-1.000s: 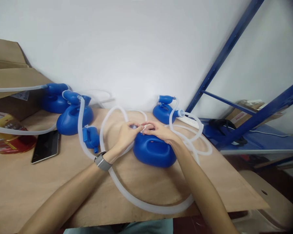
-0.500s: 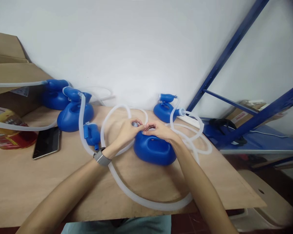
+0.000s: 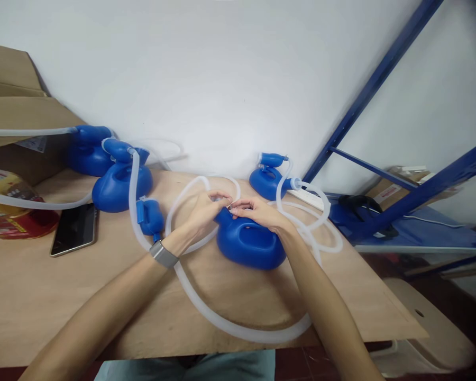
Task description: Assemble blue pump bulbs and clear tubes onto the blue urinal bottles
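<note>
Blue plastic jug [image 3: 249, 246] sits on the bench [image 3: 43, 301] straight ahead of me, its neck pointing away and to my left; the long axis slants from that neck down to the rounded end nearer me on the right. My right hand [image 3: 250, 210] pinches a small pale piece [image 3: 230, 207] at the neck. My left hand [image 3: 211, 207] curls at the neck's left side; I can't tell what its fingers grip. A translucent hose [image 3: 257, 335] curves round the near side of the jug, passing under my forearms.

The bench has a bare wood-coloured top, with a smartphone [image 3: 74, 228] and a cardboard box [image 3: 24, 114] to the left. Behind it rises a white wall [image 3: 202, 79]; on the right stand a blue metal rack [image 3: 365, 100] and a pale stool [image 3: 432, 328].
</note>
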Demonstrator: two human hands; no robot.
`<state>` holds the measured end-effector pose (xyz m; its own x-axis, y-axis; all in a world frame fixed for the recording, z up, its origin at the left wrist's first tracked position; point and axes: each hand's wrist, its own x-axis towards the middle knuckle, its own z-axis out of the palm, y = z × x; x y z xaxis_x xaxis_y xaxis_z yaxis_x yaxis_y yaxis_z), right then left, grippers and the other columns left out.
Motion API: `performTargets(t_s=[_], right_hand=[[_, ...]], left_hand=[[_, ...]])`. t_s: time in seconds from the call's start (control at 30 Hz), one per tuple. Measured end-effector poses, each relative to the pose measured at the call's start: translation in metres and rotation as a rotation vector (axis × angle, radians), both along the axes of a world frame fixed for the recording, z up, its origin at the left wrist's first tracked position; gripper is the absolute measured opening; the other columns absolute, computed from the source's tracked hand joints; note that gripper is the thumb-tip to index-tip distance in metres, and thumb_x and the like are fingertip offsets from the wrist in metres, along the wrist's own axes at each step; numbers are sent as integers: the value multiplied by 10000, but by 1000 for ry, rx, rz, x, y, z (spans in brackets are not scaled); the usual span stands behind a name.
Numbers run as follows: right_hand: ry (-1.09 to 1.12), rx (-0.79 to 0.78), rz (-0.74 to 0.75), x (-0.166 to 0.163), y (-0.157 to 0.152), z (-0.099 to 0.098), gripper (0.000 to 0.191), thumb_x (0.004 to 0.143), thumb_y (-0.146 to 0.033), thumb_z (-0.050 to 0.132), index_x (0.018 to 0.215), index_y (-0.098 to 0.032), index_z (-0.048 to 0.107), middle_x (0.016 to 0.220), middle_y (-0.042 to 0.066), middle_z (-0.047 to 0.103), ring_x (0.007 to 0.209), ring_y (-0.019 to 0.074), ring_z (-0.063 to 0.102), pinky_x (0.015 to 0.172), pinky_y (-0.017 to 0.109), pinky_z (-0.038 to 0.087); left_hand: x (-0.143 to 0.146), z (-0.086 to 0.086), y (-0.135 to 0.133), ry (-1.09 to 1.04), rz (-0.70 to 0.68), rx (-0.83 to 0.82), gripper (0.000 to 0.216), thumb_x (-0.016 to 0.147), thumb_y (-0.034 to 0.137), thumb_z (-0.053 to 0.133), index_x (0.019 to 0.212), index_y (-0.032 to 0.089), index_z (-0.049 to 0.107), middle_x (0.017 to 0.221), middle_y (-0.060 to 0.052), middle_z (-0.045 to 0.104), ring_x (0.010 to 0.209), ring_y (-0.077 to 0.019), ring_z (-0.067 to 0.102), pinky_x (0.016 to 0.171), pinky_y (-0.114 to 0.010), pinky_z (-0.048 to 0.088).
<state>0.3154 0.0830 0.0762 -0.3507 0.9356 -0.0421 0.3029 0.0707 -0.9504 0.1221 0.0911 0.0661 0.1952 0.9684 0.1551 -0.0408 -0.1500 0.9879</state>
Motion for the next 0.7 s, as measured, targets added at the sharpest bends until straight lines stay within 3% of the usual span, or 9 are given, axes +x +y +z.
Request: performTargets(t_s=[0.27,0.4,0.47,0.7], right_hand=[[-47,50,23,0,0,2,279,716,-361,891,900,-190,772,826,7,755,780,162,690,706,268,556],[-53,28,-17,0,0,-1,441,670,-336,929,1032,-209,711,793,-17,753,707,148,679,655,251,533],[-59,33,-25,-1,0,-1,447,656,-346,935,1003,-220,681,774,-29,745,692,150,675,643,251,521],[-91,153,6,-1,2,1,274,644,-351,902,764,-205,703,826,1,734,857,194,693,839,334,550]], left_hand=[[-6,5,4,68,-78,2,155,583,240,715,726,192,676,783,-9,677,774,-174,609,672,-282,461],[-7,10,2,109,-91,20,109,606,240,684,705,196,669,781,-8,669,768,-171,587,671,-286,450],[-7,12,2,125,-96,25,117,605,237,697,711,195,672,780,-5,670,752,-168,585,662,-287,449],[-6,8,6,172,-117,84,161,590,231,765,730,199,693,794,-5,686,777,-184,615,682,-289,474]])
